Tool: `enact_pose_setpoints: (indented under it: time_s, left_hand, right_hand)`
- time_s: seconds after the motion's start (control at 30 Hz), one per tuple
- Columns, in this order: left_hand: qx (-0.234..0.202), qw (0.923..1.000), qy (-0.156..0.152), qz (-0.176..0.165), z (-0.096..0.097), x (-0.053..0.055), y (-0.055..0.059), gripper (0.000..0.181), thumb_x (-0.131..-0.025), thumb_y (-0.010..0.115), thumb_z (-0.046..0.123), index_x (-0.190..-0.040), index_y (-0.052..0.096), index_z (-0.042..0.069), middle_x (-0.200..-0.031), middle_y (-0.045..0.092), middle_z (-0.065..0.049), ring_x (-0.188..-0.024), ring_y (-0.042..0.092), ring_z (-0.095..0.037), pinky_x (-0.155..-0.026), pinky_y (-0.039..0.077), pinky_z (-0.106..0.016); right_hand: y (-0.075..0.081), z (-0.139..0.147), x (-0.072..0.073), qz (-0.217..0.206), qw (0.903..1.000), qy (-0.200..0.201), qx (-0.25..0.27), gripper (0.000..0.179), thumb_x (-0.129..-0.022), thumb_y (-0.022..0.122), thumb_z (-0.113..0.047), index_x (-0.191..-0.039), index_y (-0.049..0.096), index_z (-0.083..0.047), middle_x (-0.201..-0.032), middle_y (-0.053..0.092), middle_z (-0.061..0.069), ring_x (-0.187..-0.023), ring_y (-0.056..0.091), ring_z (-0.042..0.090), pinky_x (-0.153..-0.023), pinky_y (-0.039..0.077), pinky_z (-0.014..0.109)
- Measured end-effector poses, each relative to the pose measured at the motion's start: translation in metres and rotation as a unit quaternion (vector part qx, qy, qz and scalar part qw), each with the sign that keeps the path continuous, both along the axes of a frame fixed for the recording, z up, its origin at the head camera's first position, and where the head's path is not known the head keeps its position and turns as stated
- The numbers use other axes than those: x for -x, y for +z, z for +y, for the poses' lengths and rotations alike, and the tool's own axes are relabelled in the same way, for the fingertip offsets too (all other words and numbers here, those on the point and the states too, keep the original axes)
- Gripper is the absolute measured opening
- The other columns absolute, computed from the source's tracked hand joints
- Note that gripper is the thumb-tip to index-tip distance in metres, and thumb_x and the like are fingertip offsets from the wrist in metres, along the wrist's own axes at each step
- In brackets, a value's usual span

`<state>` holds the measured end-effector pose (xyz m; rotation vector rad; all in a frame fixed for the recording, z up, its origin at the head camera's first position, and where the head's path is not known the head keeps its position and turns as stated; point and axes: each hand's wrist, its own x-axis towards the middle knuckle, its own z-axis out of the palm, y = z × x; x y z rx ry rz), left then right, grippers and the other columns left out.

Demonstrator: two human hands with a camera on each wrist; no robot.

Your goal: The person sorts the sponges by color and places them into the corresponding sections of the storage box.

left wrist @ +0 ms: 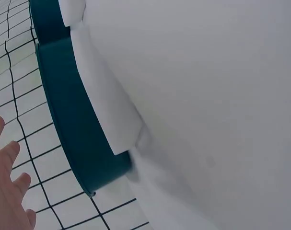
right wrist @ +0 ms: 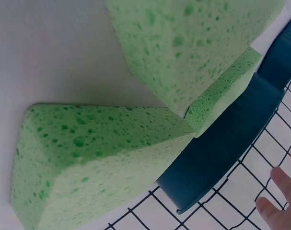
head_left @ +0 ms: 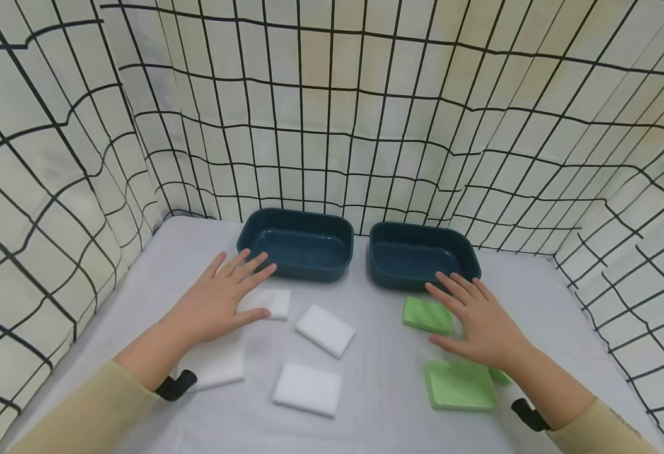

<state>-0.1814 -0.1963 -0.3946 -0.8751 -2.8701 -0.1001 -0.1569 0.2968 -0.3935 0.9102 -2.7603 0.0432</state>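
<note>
My left hand (head_left: 218, 302) is spread with straight fingers above the left side of the table, holding nothing. Beneath and beside it lie several white sponges, among them a white sponge (head_left: 326, 330) and, nearer me, another white sponge (head_left: 308, 389). On the right, my right hand (head_left: 482, 321) hovers with fingers spread and nothing in its grasp. Around it lie green sponges: one green sponge (head_left: 427, 315) near the fingertips, a larger green sponge (head_left: 459, 386) below, and a third green sponge (head_left: 500, 377) partly hidden by the wrist. In the right wrist view their pores show on a green sponge (right wrist: 102, 153).
Two dark blue bins stand side by side at the back, a left bin (head_left: 296, 272) and a right bin (head_left: 394, 280). Black wire grid panels (head_left: 332, 132) over white cloth enclose the back and both sides. A white cloth (head_left: 377, 416) covers the table.
</note>
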Motion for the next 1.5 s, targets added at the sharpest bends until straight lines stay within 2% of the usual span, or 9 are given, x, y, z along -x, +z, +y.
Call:
enact_pose_setpoints:
  time_s: [0.13, 0.27, 0.43, 0.6, 0.8, 0.97, 1.2, 1.5]
  left_hand:
    - [-0.006, 0.9991, 0.02, -0.036, -0.005, 0.011, 0.002, 0.083, -0.094, 0.038, 0.073, -0.16, 0.02, 0.027, -0.165, 0.018, -0.003, -0.151, 0.011, -0.034, -0.119, 0.001, -0.057]
    - [-0.019, 0.9967, 0.042, -0.067, -0.013, 0.025, 0.004, 0.082, -0.094, 0.039, 0.073, -0.16, 0.017, 0.028, -0.166, 0.015, -0.003, -0.151, 0.009, -0.036, -0.119, -0.003, -0.057]
    - [-0.018, 0.9931, 0.068, -0.094, -0.026, 0.043, 0.008, 0.086, -0.094, 0.034, 0.075, -0.161, 0.014, 0.026, -0.166, 0.012, -0.006, -0.15, 0.008, -0.039, -0.118, -0.003, -0.06]
    - [-0.013, 0.9888, 0.098, -0.112, -0.038, 0.061, 0.015, 0.09, -0.092, 0.03, 0.078, -0.161, 0.012, 0.023, -0.166, 0.011, -0.01, -0.15, 0.006, -0.041, -0.116, -0.004, -0.063]
    - [0.009, 0.9845, 0.118, -0.129, -0.047, 0.08, 0.013, 0.093, -0.092, 0.025, 0.079, -0.161, 0.011, 0.019, -0.165, 0.01, -0.014, -0.148, 0.007, -0.045, -0.115, -0.001, -0.066]
    - [0.019, 0.9823, 0.122, -0.14, -0.048, 0.09, 0.009, 0.093, -0.093, 0.023, 0.079, -0.161, 0.012, 0.017, -0.165, 0.01, -0.016, -0.148, 0.007, -0.046, -0.114, -0.001, -0.067]
    - [0.011, 0.981, 0.127, -0.146, -0.047, 0.101, -0.002, 0.094, -0.092, 0.021, 0.079, -0.161, 0.013, 0.016, -0.165, 0.011, -0.017, -0.147, 0.007, -0.048, -0.113, -0.004, -0.067]
    - [0.006, 0.979, 0.13, -0.157, -0.044, 0.106, -0.01, 0.093, -0.093, 0.023, 0.078, -0.161, 0.013, 0.015, -0.164, 0.012, -0.018, -0.146, 0.008, -0.05, -0.113, -0.005, -0.068]
  right_hand:
    - [-0.001, 0.001, -0.002, -0.023, 0.9997, 0.0, 0.013, 0.078, -0.088, 0.063, -0.063, -0.153, 0.039, -0.028, -0.153, 0.043, 0.006, -0.135, 0.043, 0.034, -0.107, 0.032, 0.06]
    - [-0.003, 0.006, -0.008, -0.064, 0.9976, -0.008, 0.025, 0.07, -0.088, 0.064, -0.06, -0.149, 0.047, -0.03, -0.142, 0.054, 0.003, -0.126, 0.052, 0.029, -0.1, 0.039, 0.057]
    - [-0.007, 0.012, -0.015, -0.123, 0.9917, -0.009, 0.037, 0.067, -0.086, 0.066, -0.062, -0.144, 0.054, -0.029, -0.133, 0.06, -0.001, -0.122, 0.055, 0.024, -0.097, 0.043, 0.053]
    - [-0.01, 0.019, -0.018, -0.172, 0.9846, -0.018, 0.025, 0.069, -0.083, 0.066, -0.068, -0.141, 0.058, -0.031, -0.127, 0.062, -0.003, -0.118, 0.056, 0.024, -0.096, 0.045, 0.052]
    - [-0.012, 0.03, -0.028, -0.224, 0.9739, -0.031, 0.016, 0.071, -0.076, 0.069, -0.072, -0.136, 0.062, -0.035, -0.125, 0.063, -0.005, -0.116, 0.057, 0.024, -0.096, 0.048, 0.051]
    - [-0.017, 0.039, -0.038, -0.218, 0.9759, -0.006, 0.005, 0.069, -0.076, 0.068, -0.073, -0.133, 0.065, -0.034, -0.121, 0.064, -0.008, -0.112, 0.059, 0.021, -0.093, 0.05, 0.047]
    - [-0.019, 0.045, -0.047, -0.227, 0.9736, -0.019, -0.012, 0.066, -0.072, 0.073, -0.071, -0.129, 0.065, -0.04, -0.121, 0.062, -0.015, -0.112, 0.057, 0.017, -0.093, 0.05, 0.044]
    - [-0.019, 0.049, -0.05, -0.198, 0.9796, 0.002, -0.033, 0.066, -0.073, 0.074, -0.069, -0.131, 0.065, -0.039, -0.122, 0.062, -0.015, -0.11, 0.056, 0.016, -0.09, 0.051, 0.043]
